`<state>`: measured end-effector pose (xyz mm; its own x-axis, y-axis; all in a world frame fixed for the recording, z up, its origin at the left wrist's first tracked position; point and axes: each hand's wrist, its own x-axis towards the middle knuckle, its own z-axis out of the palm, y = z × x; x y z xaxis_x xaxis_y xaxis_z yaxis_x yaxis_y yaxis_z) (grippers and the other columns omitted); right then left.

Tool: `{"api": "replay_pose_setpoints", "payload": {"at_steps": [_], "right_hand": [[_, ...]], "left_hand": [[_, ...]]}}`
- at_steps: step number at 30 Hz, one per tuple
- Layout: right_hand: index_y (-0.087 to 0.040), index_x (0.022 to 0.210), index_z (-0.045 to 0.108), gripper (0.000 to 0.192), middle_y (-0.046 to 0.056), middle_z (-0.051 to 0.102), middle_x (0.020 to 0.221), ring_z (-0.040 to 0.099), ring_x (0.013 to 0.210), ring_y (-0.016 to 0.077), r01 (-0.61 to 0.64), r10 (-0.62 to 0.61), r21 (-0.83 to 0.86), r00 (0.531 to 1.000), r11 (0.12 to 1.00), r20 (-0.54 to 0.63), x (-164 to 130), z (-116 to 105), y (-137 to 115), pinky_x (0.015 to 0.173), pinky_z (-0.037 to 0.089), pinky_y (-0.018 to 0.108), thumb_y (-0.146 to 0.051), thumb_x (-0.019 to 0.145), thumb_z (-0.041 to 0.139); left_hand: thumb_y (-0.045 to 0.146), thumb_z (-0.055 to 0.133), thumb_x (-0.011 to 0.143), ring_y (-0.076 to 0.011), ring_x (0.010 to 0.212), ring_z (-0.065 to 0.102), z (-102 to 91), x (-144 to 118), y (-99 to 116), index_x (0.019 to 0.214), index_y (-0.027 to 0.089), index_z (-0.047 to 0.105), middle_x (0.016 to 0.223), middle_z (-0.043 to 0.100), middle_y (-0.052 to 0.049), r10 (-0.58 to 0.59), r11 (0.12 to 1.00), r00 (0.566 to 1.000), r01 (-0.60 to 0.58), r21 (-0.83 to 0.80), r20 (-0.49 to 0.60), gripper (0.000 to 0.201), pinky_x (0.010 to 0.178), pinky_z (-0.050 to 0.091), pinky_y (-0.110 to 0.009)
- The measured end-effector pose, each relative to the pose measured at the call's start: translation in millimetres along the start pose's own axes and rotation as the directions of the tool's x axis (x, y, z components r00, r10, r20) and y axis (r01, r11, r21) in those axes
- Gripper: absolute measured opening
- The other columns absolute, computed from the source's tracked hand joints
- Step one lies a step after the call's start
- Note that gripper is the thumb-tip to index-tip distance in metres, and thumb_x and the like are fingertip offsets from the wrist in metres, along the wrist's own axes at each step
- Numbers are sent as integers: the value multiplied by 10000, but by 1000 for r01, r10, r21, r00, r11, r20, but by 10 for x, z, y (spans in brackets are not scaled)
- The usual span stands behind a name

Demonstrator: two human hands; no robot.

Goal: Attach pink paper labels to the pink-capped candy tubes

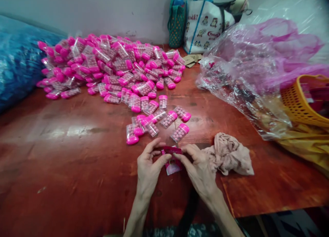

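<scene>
Near the table's front edge, my left hand (pixel 151 161) and my right hand (pixel 197 163) pinch a small pink printed label (pixel 173 166) between thumbs and fingers. Its upper part is folded or bent into a dark pink strip, and its lower part hangs below my thumbs. Just beyond my fingers lie several small clear containers (pixel 180 132) with bright pink caps, filled with pale pink balls. Right of my right hand, a crumpled beige cloth (pixel 231 154) rests on the wood.
A big heap of the same pink-capped containers (pixel 110 62) covers the back left. A blue plastic bag (pixel 23 59) bulges at far left. Clear and pink plastic wrap (pixel 257 65) and a yellow basket (pixel 305 103) occupy the right. A white tote bag (pixel 203 28) leans on the wall.
</scene>
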<state>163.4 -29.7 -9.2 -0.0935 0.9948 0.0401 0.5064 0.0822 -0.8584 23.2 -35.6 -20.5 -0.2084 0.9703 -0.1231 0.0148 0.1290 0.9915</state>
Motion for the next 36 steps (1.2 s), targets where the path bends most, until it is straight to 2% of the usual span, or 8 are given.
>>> {"api": "replay_pose_setpoints", "payload": {"at_steps": [2, 4, 9, 13, 22, 27, 31, 36], "right_hand": [[-206, 728, 589, 128, -11, 575, 719, 520, 721, 162, 20, -20, 2, 997, 1000, 68, -12, -46, -65, 624, 388, 272, -131, 823, 544], [-210, 760, 599, 118, -7, 586, 747, 526, 745, 167, 30, -30, 2, 996, 1000, 85, -24, -74, -127, 657, 395, 282, -128, 824, 545], [-230, 946, 603, 221, 2, 615, 901, 528, 871, 186, 2, -10, 74, 994, 997, 109, -41, -66, -237, 767, 409, 297, -177, 742, 669], [-208, 746, 607, 55, -12, 607, 742, 544, 737, 167, 2, -11, 94, 995, 996, 96, -69, 43, -258, 660, 410, 270, -166, 777, 625], [-191, 661, 538, 229, 9, 571, 675, 517, 650, 156, 100, -102, 34, 993, 994, 65, -125, 149, -252, 579, 375, 258, -119, 863, 458], [-201, 683, 558, 184, -12, 559, 687, 505, 668, 145, 85, -96, 96, 989, 992, 109, -134, 86, -311, 591, 376, 238, -109, 838, 521], [-198, 751, 593, 91, -23, 583, 745, 534, 728, 145, -43, 20, 173, 990, 984, 138, -127, 65, -300, 654, 397, 238, -128, 753, 652], [-187, 676, 606, 133, -27, 581, 652, 537, 661, 138, -65, 45, 212, 994, 975, 96, -103, 93, -264, 632, 395, 241, -139, 799, 599]], "left_hand": [[189, 660, 703, -185, 818, 593, -28, 12, 81, 905, 167, 667, 887, 651, -60, 16, 999, 991, -11, -32, 133, 203, 754, 458, -304], [164, 630, 728, -175, 796, 582, -35, 12, 129, 752, 164, 694, 808, 648, -46, 69, 996, 988, -61, -62, 139, 68, 743, 444, -281], [122, 661, 688, -112, 668, 532, -3, -4, 114, 696, 182, 702, 679, 618, 11, -7, 952, 999, -4, -306, -35, 73, 634, 427, -216], [122, 721, 605, -96, 637, 534, 16, -17, 125, 627, 176, 708, 619, 631, 16, -115, 908, 990, 74, -413, -77, 59, 636, 436, -196], [146, 785, 473, -112, 578, 567, 27, -42, 173, 559, 137, 677, 587, 642, -5, -370, 767, 929, 298, -568, -13, 138, 586, 477, -226], [159, 784, 493, -88, 548, 543, 8, -37, 177, 566, 133, 670, 581, 628, 6, -381, 755, 925, 306, -579, -8, 138, 555, 459, -197], [126, 771, 513, -105, 627, 568, -13, -39, 218, 604, 134, 681, 641, 655, -13, -316, 793, 948, 237, -562, -46, 128, 618, 465, -203], [115, 742, 566, -115, 663, 567, -18, -54, 205, 619, 134, 664, 657, 642, -14, -273, 782, 962, 229, -579, 11, 97, 643, 461, -215]]}}
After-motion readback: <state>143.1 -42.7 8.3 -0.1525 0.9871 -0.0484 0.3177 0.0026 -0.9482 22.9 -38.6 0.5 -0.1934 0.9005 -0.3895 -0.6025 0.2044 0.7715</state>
